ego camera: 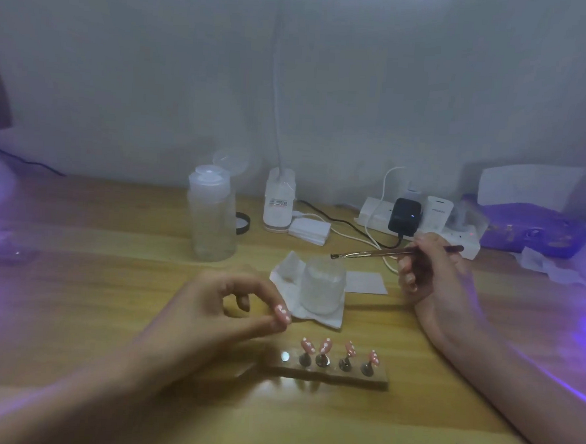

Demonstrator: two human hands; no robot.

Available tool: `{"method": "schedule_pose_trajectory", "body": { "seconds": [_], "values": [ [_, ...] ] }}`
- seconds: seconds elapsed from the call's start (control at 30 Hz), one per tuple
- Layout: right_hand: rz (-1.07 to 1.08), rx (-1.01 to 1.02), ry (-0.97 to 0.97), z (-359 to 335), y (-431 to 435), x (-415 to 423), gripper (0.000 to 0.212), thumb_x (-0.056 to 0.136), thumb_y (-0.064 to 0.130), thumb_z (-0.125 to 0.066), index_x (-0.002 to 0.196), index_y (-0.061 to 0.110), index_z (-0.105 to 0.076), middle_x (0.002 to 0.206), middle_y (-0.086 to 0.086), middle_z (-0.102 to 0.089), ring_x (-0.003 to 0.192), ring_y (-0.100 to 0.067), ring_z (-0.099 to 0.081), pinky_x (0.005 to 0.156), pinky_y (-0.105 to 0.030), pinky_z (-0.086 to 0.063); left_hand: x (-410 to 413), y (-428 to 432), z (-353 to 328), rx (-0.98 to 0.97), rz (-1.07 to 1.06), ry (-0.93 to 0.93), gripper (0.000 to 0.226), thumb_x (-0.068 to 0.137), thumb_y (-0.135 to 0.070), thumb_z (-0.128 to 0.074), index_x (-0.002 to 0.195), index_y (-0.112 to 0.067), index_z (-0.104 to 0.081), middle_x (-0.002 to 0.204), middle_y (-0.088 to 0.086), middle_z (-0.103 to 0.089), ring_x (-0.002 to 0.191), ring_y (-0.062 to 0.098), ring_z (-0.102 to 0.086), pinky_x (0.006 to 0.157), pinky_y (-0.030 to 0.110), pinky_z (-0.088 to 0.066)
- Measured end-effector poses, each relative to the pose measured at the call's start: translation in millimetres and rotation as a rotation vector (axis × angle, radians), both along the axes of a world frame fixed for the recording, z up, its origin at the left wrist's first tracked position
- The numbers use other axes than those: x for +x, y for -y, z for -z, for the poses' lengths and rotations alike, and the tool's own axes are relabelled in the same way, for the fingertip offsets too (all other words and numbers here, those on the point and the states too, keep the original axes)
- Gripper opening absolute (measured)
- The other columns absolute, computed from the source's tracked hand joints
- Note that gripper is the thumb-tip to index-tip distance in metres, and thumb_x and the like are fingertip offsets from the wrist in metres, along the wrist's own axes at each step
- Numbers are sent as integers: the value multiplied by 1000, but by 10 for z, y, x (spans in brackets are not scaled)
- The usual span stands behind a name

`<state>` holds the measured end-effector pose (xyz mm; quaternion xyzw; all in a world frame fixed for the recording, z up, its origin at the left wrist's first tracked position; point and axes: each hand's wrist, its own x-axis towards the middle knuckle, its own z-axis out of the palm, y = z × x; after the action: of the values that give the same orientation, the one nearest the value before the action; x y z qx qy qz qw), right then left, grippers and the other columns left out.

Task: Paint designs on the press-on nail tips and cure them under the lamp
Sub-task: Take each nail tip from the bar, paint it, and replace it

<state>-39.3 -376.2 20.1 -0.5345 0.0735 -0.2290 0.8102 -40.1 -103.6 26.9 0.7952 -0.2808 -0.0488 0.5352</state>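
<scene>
While my left hand pinches a pink nail tip mid-frame, my right hand grips the brush, fingers curled closed.

Two bare forearms, no sleeves, left hand, right hand, short unpainted fingernails

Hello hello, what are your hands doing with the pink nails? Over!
Left hand pinching one pink nail tip. Right hand holding brush, raised. Four tips on holder, one spot empty. Nothing in the way.
</scene>
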Motion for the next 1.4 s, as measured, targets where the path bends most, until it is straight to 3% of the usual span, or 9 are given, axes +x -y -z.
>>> {"method": "schedule_pose_trajectory", "body": {
  "seconds": [0.13, 0.23, 0.33, 0.43, 0.5, 0.63, 0.83, 1.1, 1.4],
  "values": [
    [6, 38, -18, -8, 6, 6, 27, 100, 14, -52, 73, 14, -53, 48, 0, -55, 41, -6, -48, 39, -14, -34, -39, -1, 81, 113, 10, 17, 14, 66, -34, -91, 70, -37, -78, 92, -17, -63, 93, 8, -63, 85, 30, -49],
    [1, 49, -26, -6, 6, 13, 27, 100, 15, -52, 73, 14, -53, 48, 0, -55, 41, -6, -46, 40, -14, -34, -54, -2, 109, 141, 14, 45, 16, 69, -30, -87, 71, -41, -76, 93, -22, -63, 98, 7, -60, 83, 28, -44],
    [6, 55, -36, -9, 1, 18, 25, 99, 15, -53, 75, 14, -53, 48, 1, -55, 40, -6, -46, 40, -14, -34, -49, -10, 128, 150, 42, 37, 19, 74, -21, -84, 73, -38, -75, 92, -19, -66, 99, 9, -62, 89, 31, -50],
    [5, 76, -37, -9, 3, 22, 24, 99, 15, -53, 75, 15, -53, 48, 1, -54, 40, -5, -45, 40, -13, -33, -79, -18, 133, 141, 123, 34, 22, 76, -14, -84, 78, -32, -72, 87, -17, -70, 94, 4, -64, 81, 14, -49],
    [2, 79, -36, 1, 12, 23, 23, 99, 15, -53, 75, 15, -53, 48, 1, -54, 40, -5, -45, 40, -13, -33, -101, -24, 141, 175, 101, 78, 22, 73, -20, -86, 80, -34, -70, 87, -20, -70, 96, 0, -62, 78, 8, -44],
    [2, 72, -36, 8, 21, 26, 24, 99, 16, -53, 76, 15, -53, 48, 1, -54, 40, -5, -45, 40, -13, -33, -127, -30, 170, 163, 50, 64, 12, 73, -23, -85, 75, -29, -74, 86, -19, -70, 94, 5, -65, 79, 14, -47],
    [-3, 59, -31, 20, 29, 29, 24, 99, 16, -54, 75, 14, -54, 49, 0, -55, 42, -7, -45, 41, -14, -33, -129, -34, 156, 161, 68, 27, 16, 73, -24, -84, 82, -33, -75, 90, -16, -71, 94, 5, -66, 81, 16, -49],
    [-14, 36, -28, 35, 39, 47, 25, 99, 16, -54, 74, 15, -55, 49, 1, -56, 41, -7, -45, 41, -16, -34, -151, 4, 190, 105, 38, -20, 9, 82, -21, -78, 78, -29, -75, 87, -12, -74, 90, 2, -69, 78, 11, -48],
    [-10, 46, -42, 12, 25, 25, 26, 100, 17, -53, 74, 13, -54, 49, 1, -55, 42, -6, -47, 42, -15, -34, -170, -17, 163, 208, 48, 107, 4, 81, -30, -72, 83, -27, -70, 93, -17, -72, 100, 8, -62, 85, 21, -46]
  ]
}}
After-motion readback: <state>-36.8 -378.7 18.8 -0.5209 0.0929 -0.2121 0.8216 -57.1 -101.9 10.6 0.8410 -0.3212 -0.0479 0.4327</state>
